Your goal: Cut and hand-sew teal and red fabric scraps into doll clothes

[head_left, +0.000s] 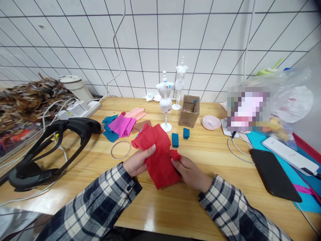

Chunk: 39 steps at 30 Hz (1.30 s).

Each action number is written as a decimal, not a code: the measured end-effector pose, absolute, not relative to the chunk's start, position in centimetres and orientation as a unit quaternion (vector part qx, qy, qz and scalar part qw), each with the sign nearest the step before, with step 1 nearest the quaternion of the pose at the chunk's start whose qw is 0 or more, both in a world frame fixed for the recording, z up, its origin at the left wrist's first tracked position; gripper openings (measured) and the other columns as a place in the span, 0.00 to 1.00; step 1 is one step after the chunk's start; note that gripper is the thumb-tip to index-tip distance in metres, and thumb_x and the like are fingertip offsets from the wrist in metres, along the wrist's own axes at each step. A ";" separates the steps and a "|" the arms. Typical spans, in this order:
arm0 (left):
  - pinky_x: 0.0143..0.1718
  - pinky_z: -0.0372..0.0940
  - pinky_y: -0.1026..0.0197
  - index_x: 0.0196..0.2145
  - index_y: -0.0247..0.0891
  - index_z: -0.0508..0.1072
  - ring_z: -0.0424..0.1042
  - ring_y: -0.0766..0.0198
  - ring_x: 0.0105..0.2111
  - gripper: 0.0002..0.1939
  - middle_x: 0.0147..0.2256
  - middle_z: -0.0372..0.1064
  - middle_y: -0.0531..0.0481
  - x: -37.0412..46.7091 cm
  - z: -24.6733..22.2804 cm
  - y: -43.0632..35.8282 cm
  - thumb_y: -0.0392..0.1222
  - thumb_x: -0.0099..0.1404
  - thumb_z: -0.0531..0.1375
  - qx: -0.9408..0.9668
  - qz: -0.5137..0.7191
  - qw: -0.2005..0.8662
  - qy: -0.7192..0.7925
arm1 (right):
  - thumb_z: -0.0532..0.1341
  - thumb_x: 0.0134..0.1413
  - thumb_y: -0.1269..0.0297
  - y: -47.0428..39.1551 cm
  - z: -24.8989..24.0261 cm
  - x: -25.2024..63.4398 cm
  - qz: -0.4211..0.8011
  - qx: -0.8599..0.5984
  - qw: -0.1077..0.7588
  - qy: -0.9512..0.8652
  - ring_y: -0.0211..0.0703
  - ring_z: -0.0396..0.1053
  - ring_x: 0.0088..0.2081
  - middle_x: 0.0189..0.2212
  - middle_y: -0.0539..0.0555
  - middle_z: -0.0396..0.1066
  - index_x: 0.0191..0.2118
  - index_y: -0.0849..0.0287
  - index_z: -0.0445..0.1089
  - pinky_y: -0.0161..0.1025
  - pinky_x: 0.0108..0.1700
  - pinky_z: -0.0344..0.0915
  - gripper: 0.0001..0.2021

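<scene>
A red cloth (160,160) hangs between my hands above the wooden table. My left hand (140,160) grips its left side, thumb on top and the other fingers behind it. My right hand (188,170) pinches a small gathered part at the cloth's right edge, where a thin dark thing shows, too small to make out. Just beyond the cloth lie two small rolled teal pieces (175,140). A thin metal ring (120,149) rests on the table left of the cloth. Behind it are folded magenta (122,126), teal and peach cloths.
Two white dress-form stands (166,103), a small cardboard box (189,111) and a pink bowl (211,122) stand towards the tiled wall. A black headset frame (72,127) lies left. At right are a black phone (275,174), a white power bank (289,155) and cables.
</scene>
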<state>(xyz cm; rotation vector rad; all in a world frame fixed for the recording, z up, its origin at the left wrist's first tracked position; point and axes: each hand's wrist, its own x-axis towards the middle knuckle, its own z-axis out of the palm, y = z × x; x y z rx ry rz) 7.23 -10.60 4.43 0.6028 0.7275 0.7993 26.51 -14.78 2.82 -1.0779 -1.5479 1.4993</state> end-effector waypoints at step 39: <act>0.55 0.64 0.51 0.40 0.35 0.75 0.72 0.54 0.49 0.15 0.47 0.75 0.44 9.0 3.4 -10.9 0.40 0.55 0.68 0.327 0.466 0.721 0.395 | 0.50 0.60 0.40 -14.9 2.3 25.9 0.572 -0.461 0.350 -0.581 0.39 0.64 0.27 0.28 0.52 0.66 0.34 0.56 0.65 0.36 0.24 0.65 0.22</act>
